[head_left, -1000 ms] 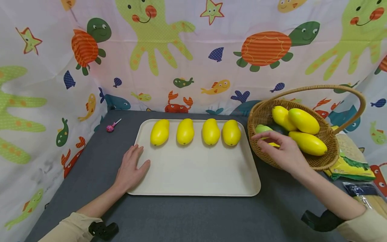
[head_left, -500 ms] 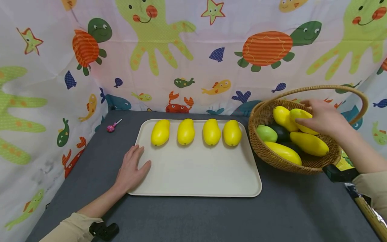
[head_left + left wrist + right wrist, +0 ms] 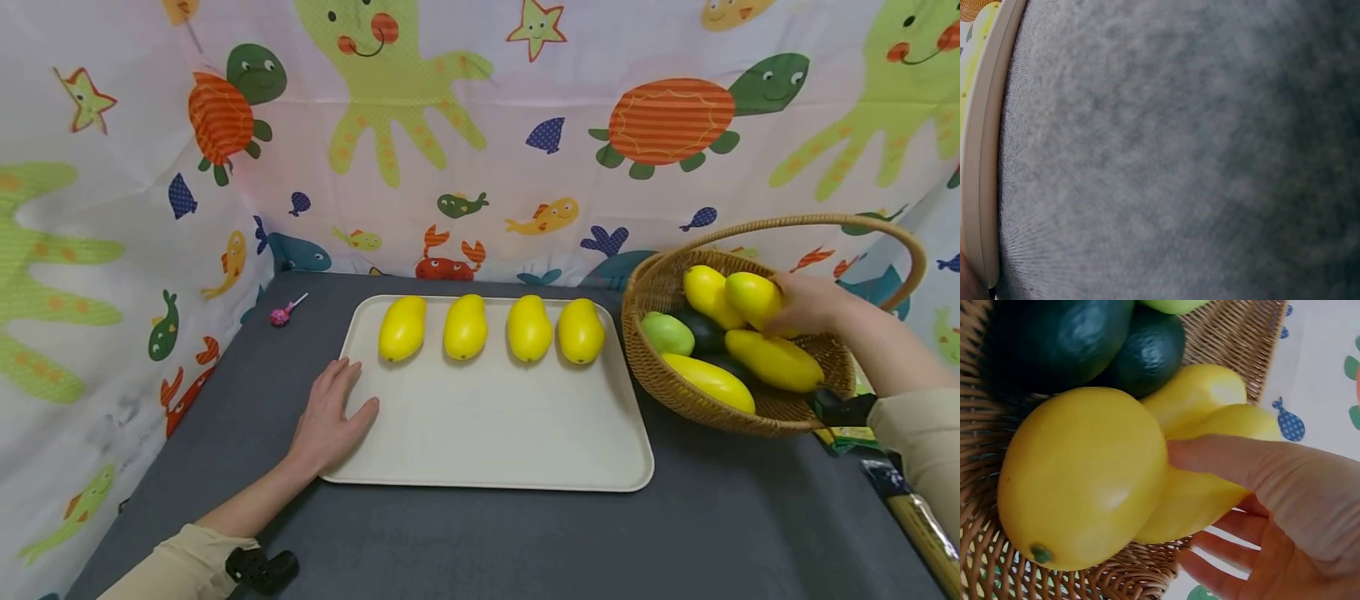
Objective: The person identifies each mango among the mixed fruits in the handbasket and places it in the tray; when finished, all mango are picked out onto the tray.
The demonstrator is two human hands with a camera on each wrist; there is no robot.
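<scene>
My left hand (image 3: pixel 332 421) lies with relaxed fingers on the left edge of the cream tray (image 3: pixel 487 425). In the left wrist view the tray rim (image 3: pixel 985 156) runs down the left side, with a sliver of that hand below. Several yellow mangoes (image 3: pixel 402 328) stand in a row along the tray's back. At the wicker basket (image 3: pixel 675 396), my right hand (image 3: pixel 813 304) grips the top yellow mango (image 3: pixel 750 296). The right wrist view shows its thumb across this mango (image 3: pixel 1197 509), with the other fingers (image 3: pixel 1229 550) partly hidden behind it.
Other yellow fruit (image 3: pixel 772 360), a light green fruit (image 3: pixel 667 334) and dark green ones (image 3: pixel 701 329) fill the basket; its tall handle (image 3: pixel 810 219) arches above. Packets (image 3: pixel 911 517) lie at right. A pink lollipop (image 3: pixel 281 317) lies back left, before a printed curtain (image 3: pixel 480 108).
My right hand has gone from the basket's front left to its back right, then closed round the top mango. My left hand stays on the tray's edge.
</scene>
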